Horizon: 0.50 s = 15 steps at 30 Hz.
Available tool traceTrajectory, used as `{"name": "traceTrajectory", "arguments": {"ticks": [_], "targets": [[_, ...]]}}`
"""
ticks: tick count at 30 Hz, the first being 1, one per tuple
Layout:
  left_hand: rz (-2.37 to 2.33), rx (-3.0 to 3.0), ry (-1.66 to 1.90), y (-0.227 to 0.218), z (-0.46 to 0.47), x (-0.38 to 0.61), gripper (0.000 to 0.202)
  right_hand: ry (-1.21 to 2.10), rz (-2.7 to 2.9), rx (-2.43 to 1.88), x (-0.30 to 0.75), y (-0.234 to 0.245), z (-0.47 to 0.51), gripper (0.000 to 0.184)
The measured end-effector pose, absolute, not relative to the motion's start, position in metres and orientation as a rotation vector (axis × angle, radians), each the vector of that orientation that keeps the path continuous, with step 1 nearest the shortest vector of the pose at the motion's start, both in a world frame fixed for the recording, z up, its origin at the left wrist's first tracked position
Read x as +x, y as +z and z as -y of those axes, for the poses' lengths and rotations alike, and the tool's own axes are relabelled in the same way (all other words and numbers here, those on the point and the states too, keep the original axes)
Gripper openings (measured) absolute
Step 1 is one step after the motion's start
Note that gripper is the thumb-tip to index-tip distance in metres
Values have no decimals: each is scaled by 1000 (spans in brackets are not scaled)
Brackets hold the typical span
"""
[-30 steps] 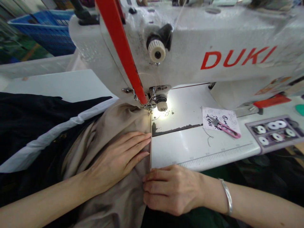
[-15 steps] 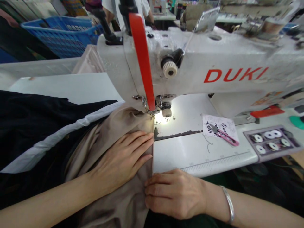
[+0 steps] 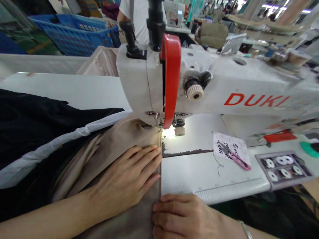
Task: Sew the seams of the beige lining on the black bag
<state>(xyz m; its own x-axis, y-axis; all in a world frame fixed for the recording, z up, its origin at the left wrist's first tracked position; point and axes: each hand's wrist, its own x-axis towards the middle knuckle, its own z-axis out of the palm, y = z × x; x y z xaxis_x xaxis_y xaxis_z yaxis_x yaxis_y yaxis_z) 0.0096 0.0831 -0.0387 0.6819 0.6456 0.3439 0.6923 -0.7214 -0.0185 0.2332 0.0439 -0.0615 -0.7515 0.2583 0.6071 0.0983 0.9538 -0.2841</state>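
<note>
Brown fabric (image 3: 117,136) lies on the sewing machine bed, its straight right edge running up to the lit needle area under the white sewing machine (image 3: 214,86). My left hand (image 3: 132,174) rests flat on this fabric, fingers stretched out, fingertips at the edge just below the presser foot. Nearer to me, my right hand (image 3: 181,215) pinches the same edge at the table's front, fingers curled; the thumb is hidden. Dark cloth (image 3: 37,109) and a white fabric strip (image 3: 79,132) lie left of the brown fabric.
Pink thread snips (image 3: 236,159) lie on a written paper note (image 3: 219,136) right of the needle. Beside them sits a bobbin tray (image 3: 264,176). A blue basket (image 3: 74,33) stands behind at left, near a person in a white top (image 3: 142,26).
The camera view has tilted up, so the machine and both hands appear lower. Both hands keep about the same places on the brown fabric.
</note>
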Motion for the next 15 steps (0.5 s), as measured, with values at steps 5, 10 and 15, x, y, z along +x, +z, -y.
{"name": "traceTrajectory", "arguments": {"ticks": [5,10,15], "targets": [[1105,-2749,-480,-40,-83,10,38,428,2421,-296,234,-59,-46,18],[1116,-2752,-511,-41,-85,13,37,402,2408,-260,236,-65,-48,14],[1115,-2745,-478,-40,-89,13,37,407,2465,-239,239,-66,-52,13]]}}
